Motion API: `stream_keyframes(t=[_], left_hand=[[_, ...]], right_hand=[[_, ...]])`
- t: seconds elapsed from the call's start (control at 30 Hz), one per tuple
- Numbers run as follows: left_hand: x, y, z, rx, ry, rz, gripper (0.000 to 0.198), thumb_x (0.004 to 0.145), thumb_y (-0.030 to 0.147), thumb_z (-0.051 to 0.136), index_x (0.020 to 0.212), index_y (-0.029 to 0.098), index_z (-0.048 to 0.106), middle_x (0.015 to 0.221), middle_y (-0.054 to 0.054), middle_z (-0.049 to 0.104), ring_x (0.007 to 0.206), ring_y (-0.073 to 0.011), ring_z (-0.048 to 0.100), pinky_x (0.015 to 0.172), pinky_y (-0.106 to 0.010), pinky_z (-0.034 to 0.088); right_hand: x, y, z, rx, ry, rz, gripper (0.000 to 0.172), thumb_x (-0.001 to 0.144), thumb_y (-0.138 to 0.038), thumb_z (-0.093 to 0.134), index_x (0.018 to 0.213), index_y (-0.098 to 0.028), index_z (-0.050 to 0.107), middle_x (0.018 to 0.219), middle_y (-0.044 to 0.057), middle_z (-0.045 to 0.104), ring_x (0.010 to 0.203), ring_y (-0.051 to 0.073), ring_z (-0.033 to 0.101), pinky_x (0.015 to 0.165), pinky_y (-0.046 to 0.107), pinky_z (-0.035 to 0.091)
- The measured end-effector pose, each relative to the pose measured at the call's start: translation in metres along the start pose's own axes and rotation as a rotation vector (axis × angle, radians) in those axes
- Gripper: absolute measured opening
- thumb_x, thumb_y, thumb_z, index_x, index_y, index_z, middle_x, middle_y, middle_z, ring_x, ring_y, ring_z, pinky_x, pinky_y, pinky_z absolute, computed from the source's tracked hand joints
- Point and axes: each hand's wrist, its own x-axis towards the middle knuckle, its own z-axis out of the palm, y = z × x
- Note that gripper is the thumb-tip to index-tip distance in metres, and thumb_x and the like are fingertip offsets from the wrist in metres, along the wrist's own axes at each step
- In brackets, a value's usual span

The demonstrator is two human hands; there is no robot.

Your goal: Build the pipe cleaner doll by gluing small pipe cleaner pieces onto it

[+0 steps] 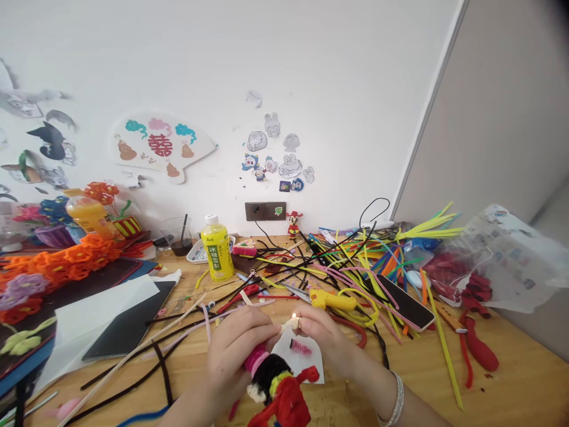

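My left hand (235,350) is closed around a fuzzy pipe-cleaner doll (288,394) with pink, black, yellow and red parts, its red end tilted down toward me. A small cream-coloured piece (288,325) juts out past my left fingertips, close to a small flame (294,316). My right hand (326,341) is closed on a lighter, mostly hidden by the fingers, with the flame at its tip. Below the hands lies a white paper piece (316,369) with a pink fuzzy coil (301,347) on it.
A yellow glue gun (333,300), scissors (297,292) and a phone (406,302) lie beyond my hands among loose pipe cleaners (351,261). Further back stand a yellow drink bottle (217,252) and a cup (180,237). A plastic bag (511,261) sits at right.
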Motion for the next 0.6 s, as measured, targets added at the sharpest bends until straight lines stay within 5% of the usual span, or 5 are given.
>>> stream_keyframes(t=[0.6], left_hand=[[0.0051, 0.0047, -0.0018, -0.005, 0.014, 0.002, 0.016, 0.076, 0.004, 0.055, 0.087, 0.014, 0.06, 0.073, -0.006, 0.061, 0.068, -0.0142, 0.057, 0.062, -0.027, 0.049]], right_hand=[[-0.0012, 0.0039, 0.0, 0.027, -0.02, 0.011, 0.019, 0.082, -0.028, 0.035, 0.064, -0.021, 0.039, 0.066, -0.001, 0.039, 0.064, 0.014, 0.04, 0.055, 0.024, 0.035]])
